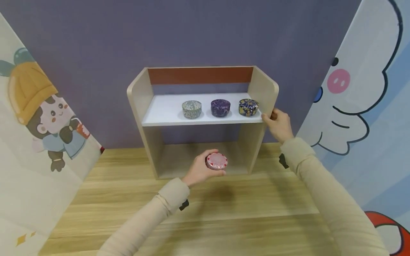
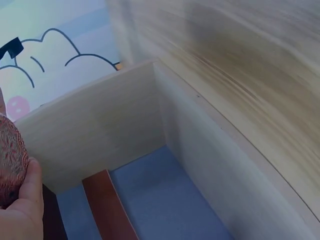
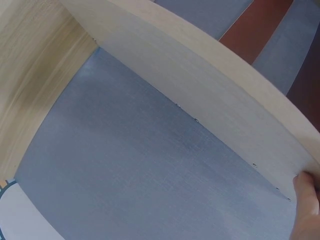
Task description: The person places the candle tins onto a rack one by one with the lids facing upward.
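Note:
My left hand [image 1: 202, 170] holds a small round tin [image 1: 217, 161] with a red and pink patterned lid, in front of the shelf's lower opening. In the left wrist view the tin [image 2: 11, 161] shows at the left edge, between fingers and thumb. My right hand [image 1: 279, 124] grips the front edge of the right side panel of the wooden shelf [image 1: 136, 89], level with its white board. On that board stand three tins in a row: a pale green patterned tin [image 1: 192, 109], a purple tin [image 1: 220, 108] and a blue and yellow tin [image 1: 248, 107], the last nearest my right hand.
The shelf stands on a wood-grain table [image 1: 230, 202] against a grey-blue wall [image 1: 198, 32]. A brown strip [image 1: 201, 75] crosses its upper back. Panels with cartoon figures [image 1: 52, 131] flank the table on both sides.

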{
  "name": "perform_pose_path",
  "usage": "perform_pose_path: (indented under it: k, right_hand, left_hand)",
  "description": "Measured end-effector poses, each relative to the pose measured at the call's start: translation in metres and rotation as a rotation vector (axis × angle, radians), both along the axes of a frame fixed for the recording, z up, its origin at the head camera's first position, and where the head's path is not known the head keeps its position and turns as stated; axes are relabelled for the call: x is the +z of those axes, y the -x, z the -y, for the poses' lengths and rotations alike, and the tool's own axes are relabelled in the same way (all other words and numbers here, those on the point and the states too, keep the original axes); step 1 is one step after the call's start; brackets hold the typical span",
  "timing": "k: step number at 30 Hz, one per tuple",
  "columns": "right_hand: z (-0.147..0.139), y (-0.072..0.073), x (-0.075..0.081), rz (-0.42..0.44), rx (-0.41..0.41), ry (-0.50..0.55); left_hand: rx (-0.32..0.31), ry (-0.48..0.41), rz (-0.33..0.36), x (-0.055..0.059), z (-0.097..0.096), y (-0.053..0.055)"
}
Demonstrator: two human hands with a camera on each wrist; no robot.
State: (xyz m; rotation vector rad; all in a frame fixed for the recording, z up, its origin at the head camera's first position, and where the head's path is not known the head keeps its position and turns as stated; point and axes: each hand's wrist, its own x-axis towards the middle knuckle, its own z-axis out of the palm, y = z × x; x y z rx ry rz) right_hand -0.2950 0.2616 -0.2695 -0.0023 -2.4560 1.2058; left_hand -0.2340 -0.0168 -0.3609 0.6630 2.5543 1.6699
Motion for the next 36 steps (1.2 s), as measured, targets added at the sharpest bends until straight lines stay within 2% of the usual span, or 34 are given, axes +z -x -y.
perform_pose_path:
  k: [5, 12, 16, 20, 25, 36]
  right_hand:
    - [-0.002, 0.000, 0.001, 0.001, -0.015, 0.003]
    - [-0.001, -0.002, -0.001, 0.009, -0.011, -0.013]
    - [-0.001, -0.002, -0.003, 0.016, -0.012, -0.017]
    - [-0.001, -0.003, -0.004, 0.001, -0.023, -0.030]
    - [0.000, -0.003, -0.003, -0.014, -0.023, -0.040]
    - [-0.001, -0.002, 0.000, 0.003, 0.006, -0.016]
  left_hand:
    - [0.014, 0.016, -0.015, 0.003, 0.006, 0.000]
    - [0.040, 0.038, 0.029, 0.007, 0.018, -0.003]
    - [0.069, 0.087, -0.014, 0.010, 0.025, -0.004]
    - [0.116, 0.128, -0.067, 0.016, 0.033, -0.005]
    - [0.145, 0.156, -0.094, 0.028, 0.047, -0.008]
    - [0.204, 0.182, -0.039, 0.052, 0.075, -0.005]
